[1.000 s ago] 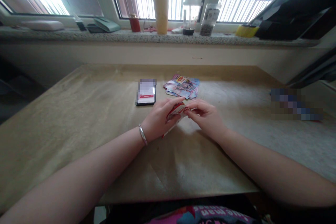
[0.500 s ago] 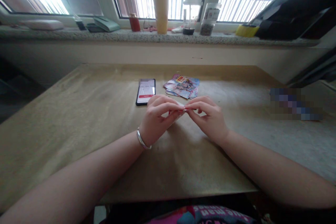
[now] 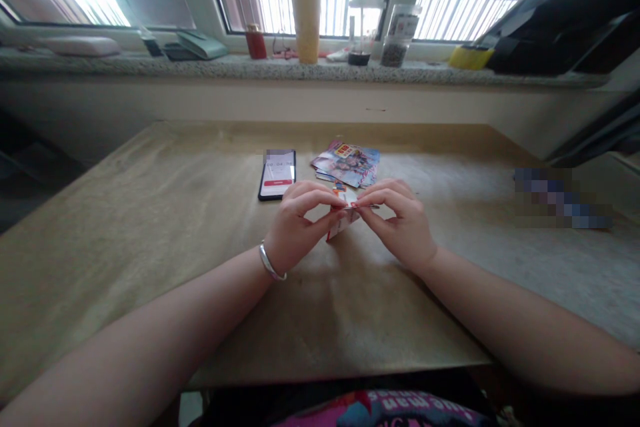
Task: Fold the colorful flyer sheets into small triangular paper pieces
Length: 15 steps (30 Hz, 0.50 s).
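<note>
A red-and-white printed packet (image 3: 343, 224) is held upright just above or on the table (image 3: 200, 207), I cannot tell which; its print is too small to read. The left hand (image 3: 305, 215) and right hand (image 3: 399, 219) both pinch its upper edge between thumb and fingers. Just beyond lie colourful leaflets (image 3: 345, 164), the top one bearing a yellow label with illegible characters. Left of these, a phone (image 3: 278, 173) shows faint digits, apparently beginning 00:04, above a red bar. Upside-down white lettering on the shirt (image 3: 385, 409) appears to include "man".
</note>
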Motion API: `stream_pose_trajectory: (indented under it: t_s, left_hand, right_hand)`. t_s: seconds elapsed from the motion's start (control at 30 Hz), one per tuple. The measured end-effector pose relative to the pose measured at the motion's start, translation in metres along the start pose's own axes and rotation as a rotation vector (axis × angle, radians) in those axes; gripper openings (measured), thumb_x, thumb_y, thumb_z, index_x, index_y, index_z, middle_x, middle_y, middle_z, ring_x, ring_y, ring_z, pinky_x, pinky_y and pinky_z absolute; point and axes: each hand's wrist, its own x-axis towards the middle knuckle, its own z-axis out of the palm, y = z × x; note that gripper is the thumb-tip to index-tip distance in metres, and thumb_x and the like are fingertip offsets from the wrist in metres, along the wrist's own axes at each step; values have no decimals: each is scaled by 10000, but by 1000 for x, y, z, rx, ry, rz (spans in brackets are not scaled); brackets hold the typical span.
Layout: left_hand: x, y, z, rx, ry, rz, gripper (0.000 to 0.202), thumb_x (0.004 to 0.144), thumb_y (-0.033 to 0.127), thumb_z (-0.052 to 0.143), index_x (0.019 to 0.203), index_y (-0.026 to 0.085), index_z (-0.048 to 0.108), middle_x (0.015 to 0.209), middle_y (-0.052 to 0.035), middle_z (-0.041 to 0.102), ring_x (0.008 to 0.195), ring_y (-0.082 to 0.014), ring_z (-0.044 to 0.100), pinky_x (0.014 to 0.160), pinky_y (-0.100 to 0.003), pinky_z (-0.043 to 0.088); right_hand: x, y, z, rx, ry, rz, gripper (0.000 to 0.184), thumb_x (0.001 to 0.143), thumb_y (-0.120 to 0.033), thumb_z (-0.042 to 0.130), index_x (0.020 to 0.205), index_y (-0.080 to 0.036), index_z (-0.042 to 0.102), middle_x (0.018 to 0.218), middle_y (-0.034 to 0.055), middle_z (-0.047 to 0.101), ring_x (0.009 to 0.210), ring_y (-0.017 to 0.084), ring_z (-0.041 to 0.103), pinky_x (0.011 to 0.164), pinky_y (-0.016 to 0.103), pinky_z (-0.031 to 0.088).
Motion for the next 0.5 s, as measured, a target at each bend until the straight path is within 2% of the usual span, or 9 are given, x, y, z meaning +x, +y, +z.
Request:
stream_pose_trajectory:
  t_s: [0.5]
  left_hand:
    - [1,-8,-1,-20,29,-13,35,818,242,684,824,208,675,813,-13,676,793,-135,620,749,-302,488]
  right_hand:
    - [0,3,-1,41,-34,5,89,815,-172,604,817,-257,631,846,10,697,870,182,632,847,387,488]
